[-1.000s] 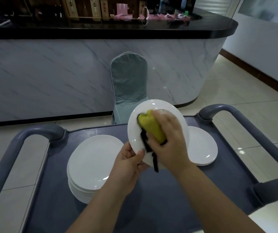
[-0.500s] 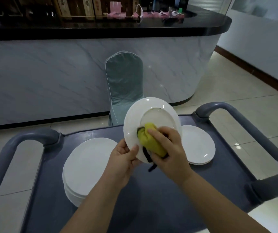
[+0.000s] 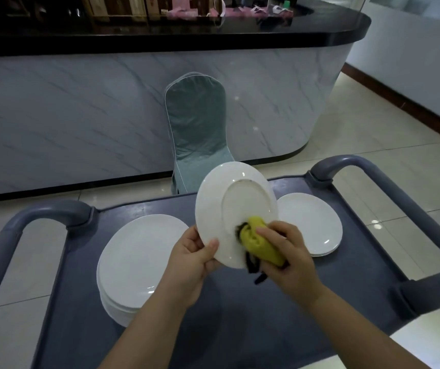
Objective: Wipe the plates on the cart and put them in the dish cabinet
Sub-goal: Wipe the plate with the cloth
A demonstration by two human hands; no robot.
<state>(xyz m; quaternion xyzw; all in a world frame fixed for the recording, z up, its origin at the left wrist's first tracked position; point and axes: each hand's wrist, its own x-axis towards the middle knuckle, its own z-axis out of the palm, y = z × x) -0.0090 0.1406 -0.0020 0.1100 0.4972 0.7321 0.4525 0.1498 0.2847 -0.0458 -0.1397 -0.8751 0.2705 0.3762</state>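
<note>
My left hand (image 3: 191, 262) grips the lower left rim of a white plate (image 3: 229, 198) held tilted up above the grey cart (image 3: 240, 328), its underside with the foot ring facing me. My right hand (image 3: 290, 258) holds a bunched yellow cloth (image 3: 260, 242) with a dark edge and presses it against the plate's lower part. A stack of several white plates (image 3: 139, 262) sits on the cart's left side. A low pile of white plates (image 3: 314, 225) lies on the right, partly hidden behind the held plate.
The cart has thick grey handle bars on the left (image 3: 8, 241) and right (image 3: 410, 206). Beyond it stands a chair in a grey-green cover (image 3: 197, 129) against a marble-fronted counter (image 3: 80, 107) with a black top. Tiled floor (image 3: 373, 134) extends to the right.
The yellow cloth and my right hand have slid from the plate's upper middle down to its lower edge. The foot ring has come into sight, and my left hand has kept its grip.
</note>
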